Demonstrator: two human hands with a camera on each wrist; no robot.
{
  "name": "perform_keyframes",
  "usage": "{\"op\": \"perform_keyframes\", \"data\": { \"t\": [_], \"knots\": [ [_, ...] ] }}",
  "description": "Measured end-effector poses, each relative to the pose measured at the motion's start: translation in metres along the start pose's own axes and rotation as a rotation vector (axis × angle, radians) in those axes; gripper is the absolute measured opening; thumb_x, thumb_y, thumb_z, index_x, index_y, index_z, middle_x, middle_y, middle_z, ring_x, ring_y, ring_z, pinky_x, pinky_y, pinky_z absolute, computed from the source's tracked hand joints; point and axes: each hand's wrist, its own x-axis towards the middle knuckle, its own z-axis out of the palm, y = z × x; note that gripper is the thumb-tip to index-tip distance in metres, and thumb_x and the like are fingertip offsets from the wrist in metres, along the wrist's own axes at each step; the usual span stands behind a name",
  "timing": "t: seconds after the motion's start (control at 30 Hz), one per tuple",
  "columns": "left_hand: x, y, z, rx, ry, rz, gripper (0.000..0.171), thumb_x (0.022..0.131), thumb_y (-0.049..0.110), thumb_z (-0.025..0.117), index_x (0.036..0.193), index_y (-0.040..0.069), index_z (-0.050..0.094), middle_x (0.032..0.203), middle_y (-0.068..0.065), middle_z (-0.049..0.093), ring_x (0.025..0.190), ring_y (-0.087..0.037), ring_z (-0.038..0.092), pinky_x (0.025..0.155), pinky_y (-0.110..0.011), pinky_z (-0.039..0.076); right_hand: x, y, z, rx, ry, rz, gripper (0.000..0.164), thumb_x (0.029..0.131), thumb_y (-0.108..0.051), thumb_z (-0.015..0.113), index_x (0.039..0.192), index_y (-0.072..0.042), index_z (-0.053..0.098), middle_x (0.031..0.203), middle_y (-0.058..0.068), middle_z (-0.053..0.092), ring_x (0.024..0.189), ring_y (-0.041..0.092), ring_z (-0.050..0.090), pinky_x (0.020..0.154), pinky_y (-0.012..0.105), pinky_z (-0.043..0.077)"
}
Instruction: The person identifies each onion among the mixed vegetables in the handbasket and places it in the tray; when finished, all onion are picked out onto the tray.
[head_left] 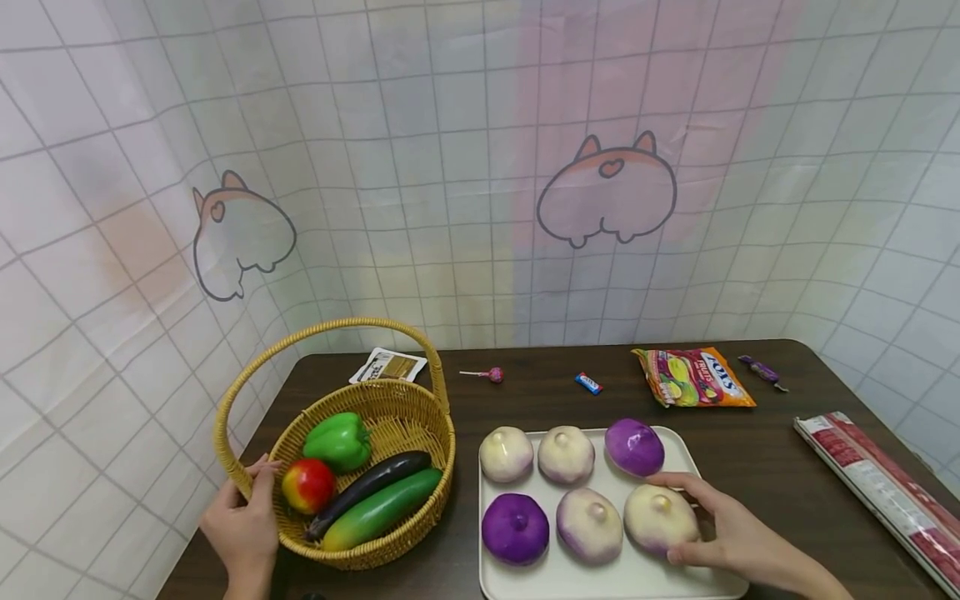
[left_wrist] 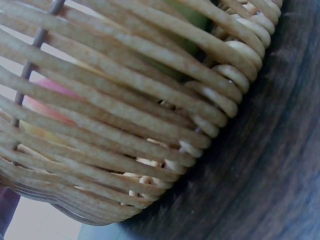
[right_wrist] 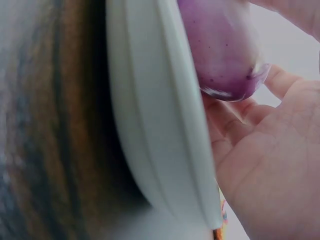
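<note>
My left hand (head_left: 243,517) grips the wicker basket (head_left: 442,500) at its left side, where the handle meets the rim. Inside the basket lie a green bell pepper (head_left: 337,442), a red and yellow apple-like fruit (head_left: 308,485), a dark eggplant (head_left: 375,485) and a green cucumber-like vegetable (head_left: 386,508). On the right, my right hand (head_left: 723,529) holds a white and purple turnip (head_left: 660,518) between thumb and fingers, over the front right of the white tray (head_left: 555,579). Several other turnips sit on the tray in two rows, including a purple turnip (head_left: 515,529) at front left.
Along the table's back lie a flat packet (head_left: 388,367), a lollipop (head_left: 495,375), a small blue-red candy (head_left: 588,383), an orange candy bag (head_left: 693,377) and a purple wrapped candy (head_left: 763,369). A long red and white package (head_left: 877,492) lies at the right edge. Grid-patterned curtain encloses the table.
</note>
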Motion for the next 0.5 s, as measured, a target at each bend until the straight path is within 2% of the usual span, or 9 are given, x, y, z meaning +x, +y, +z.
{"op": "perform_keyframes", "data": {
  "t": [0.17,0.27,0.4,0.5],
  "knots": [
    [0.001,-0.002,0.000,0.006,0.003,0.000,0.008,0.085,0.000,0.070,0.082,-0.005,0.075,0.079,-0.016,0.074,0.082,0.010,0.066,0.073,-0.007,0.048,-0.001,0.001,-0.001,-0.007,0.002,-0.004,0.071,0.076,-0.020,0.084,0.138,-0.017,0.050,0.128,-0.005,0.060,0.106,0.003,0.055,0.087,0.019,0.043],
    [0.001,-0.001,0.000,0.005,0.003,0.013,0.009,0.085,0.000,0.070,0.082,-0.005,0.075,0.079,-0.015,0.074,0.082,0.010,0.066,0.073,-0.007,0.047,-0.001,0.001,-0.003,0.003,-0.003,-0.022,0.069,0.078,-0.017,0.083,0.138,-0.014,0.050,0.131,0.001,0.059,0.108,0.004,0.056,0.086,0.019,0.045],
    [0.000,0.001,-0.001,0.019,-0.005,0.020,0.009,0.086,0.002,0.071,0.082,-0.004,0.076,0.080,-0.014,0.074,0.083,0.010,0.066,0.074,-0.007,0.047,-0.002,0.002,-0.008,0.066,-0.025,-0.015,0.057,0.086,-0.010,0.074,0.137,-0.008,0.050,0.133,0.005,0.058,0.110,0.003,0.057,0.083,0.023,0.052],
    [0.001,0.003,-0.002,0.044,-0.028,0.006,0.011,0.087,0.007,0.071,0.083,-0.002,0.075,0.082,-0.013,0.075,0.084,0.013,0.064,0.075,-0.006,0.046,0.000,0.003,-0.012,0.118,-0.018,0.017,0.047,0.092,-0.006,0.065,0.136,-0.005,0.049,0.132,0.001,0.058,0.110,0.002,0.058,0.080,0.024,0.054]
  ]
}}
